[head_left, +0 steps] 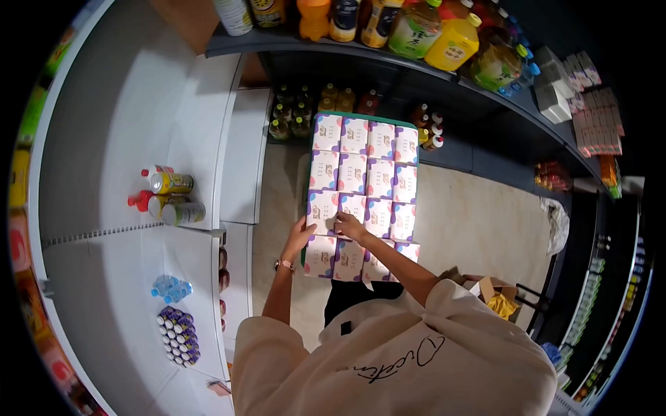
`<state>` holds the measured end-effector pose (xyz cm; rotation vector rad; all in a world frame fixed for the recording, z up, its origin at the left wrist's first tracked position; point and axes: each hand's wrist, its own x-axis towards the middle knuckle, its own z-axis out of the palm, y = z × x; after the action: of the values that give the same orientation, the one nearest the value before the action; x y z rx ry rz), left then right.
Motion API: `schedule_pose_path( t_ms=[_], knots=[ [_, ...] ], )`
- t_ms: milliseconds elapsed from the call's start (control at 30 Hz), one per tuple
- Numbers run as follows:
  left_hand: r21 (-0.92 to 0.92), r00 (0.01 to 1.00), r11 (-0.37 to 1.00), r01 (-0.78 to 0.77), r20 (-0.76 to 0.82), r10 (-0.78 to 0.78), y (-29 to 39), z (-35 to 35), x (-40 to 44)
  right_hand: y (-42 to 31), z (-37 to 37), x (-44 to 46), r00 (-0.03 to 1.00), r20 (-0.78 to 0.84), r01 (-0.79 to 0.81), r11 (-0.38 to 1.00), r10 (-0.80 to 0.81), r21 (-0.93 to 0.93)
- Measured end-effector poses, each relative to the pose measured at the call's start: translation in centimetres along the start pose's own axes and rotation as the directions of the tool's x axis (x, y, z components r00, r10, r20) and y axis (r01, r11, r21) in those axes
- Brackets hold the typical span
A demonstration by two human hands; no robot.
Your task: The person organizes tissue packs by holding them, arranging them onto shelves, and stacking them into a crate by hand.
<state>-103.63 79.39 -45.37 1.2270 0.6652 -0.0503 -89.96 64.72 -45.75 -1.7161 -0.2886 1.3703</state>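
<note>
Left hand point(297, 240): set against patterned pack point(322, 212), green base's point(361, 116) left edge
Right hand point(352, 227): curled at pack's right
Grips: cannot be told

so the square packs point(352, 172) are white with purple, pink and blue blobs; the rim point(368, 118) around them is green; T-shirt point(416, 326) is off-white with loopy black script; upper shelf point(295, 44) is dark grey; one drink bottle point(452, 50) up there's bright yellow; side shelving point(97, 298) is plain white
</note>
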Motion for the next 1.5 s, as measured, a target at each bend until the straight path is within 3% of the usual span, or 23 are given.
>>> schedule_pose_path(
  t_ms=[200,300,367,433,467,500,533,633,800,967,1000,1100,1167,1367,1500],
  knots=[
    [-0.003,0.999,0.999,0.043,0.001,-0.043,-0.2,-0.1,-0.1,1.3,-0.3,0.4,0.997,0.035,0.067,0.997,-0.065,-0.044],
    [-0.021,0.990,0.992,0.121,-0.065,-0.122,0.8,0.0,-0.6,1.0,-1.6,1.3,0.978,0.205,-0.060,0.995,0.043,0.081],
    [-0.027,0.977,0.989,0.148,-0.150,-0.150,0.8,0.6,-0.6,0.2,-2.9,-0.1,0.992,0.111,0.062,0.997,-0.066,0.038],
    [0.085,0.944,0.989,0.121,-0.318,-0.088,2.5,2.2,-1.3,-2.2,-4.5,-3.5,0.992,-0.039,0.125,0.991,-0.123,0.056],
    [0.141,0.903,0.985,0.103,-0.428,-0.033,2.1,2.6,-1.3,-4.2,-5.9,-5.9,0.999,-0.020,0.044,0.996,-0.042,0.078],
    [0.197,0.847,0.976,0.088,-0.530,0.031,2.1,3.4,-1.3,-4.0,-7.2,-7.2,0.993,-0.020,0.114,0.990,-0.113,0.086],
    [0.317,0.799,0.948,-0.019,-0.565,0.205,3.4,5.4,-2.0,-3.8,-8.7,-9.0,0.988,-0.036,0.151,0.980,-0.147,0.127],
    [0.532,0.721,0.831,-0.162,-0.511,0.468,5.0,10.2,-3.3,-2.9,-13.9,-15.5,0.978,-0.046,0.206,0.959,-0.201,0.193],
    [0.508,0.791,0.826,-0.245,-0.389,0.473,7.1,26.1,-6.3,2.0,-24.1,-27.8,0.972,-0.134,0.225,0.935,-0.195,0.275],
    [0.494,0.884,0.829,-0.261,-0.222,0.411,7.2,47.5,-7.4,7.6,-35.5,-39.4,0.934,-0.287,0.295,0.911,-0.212,0.287],
    [0.402,0.930,0.889,-0.220,-0.188,0.315,7.0,51.4,-7.0,8.5,-37.9,-41.6,0.916,-0.344,0.309,0.909,-0.206,0.278],
    [0.159,0.959,0.946,-0.283,0.020,0.284,6.9,61.5,-4.7,12.0,-45.3,-47.1,0.825,-0.512,0.403,0.885,-0.240,0.235],
    [0.124,0.941,0.936,-0.329,0.124,0.314,9.0,66.7,-4.4,12.4,-49.2,-50.8,0.765,-0.610,0.436,0.864,-0.208,0.251],
    [0.114,0.898,0.940,-0.322,0.351,0.265,13.0,75.1,-5.2,13.6,-56.2,-56.6,0.626,-0.753,0.568,0.780,-0.202,0.263],
    [0.177,0.899,0.955,-0.240,0.411,0.150,12.0,77.1,-4.0,14.8,-57.1,-56.4,0.622,-0.770,0.609,0.706,-0.143,0.361]
  ],
)
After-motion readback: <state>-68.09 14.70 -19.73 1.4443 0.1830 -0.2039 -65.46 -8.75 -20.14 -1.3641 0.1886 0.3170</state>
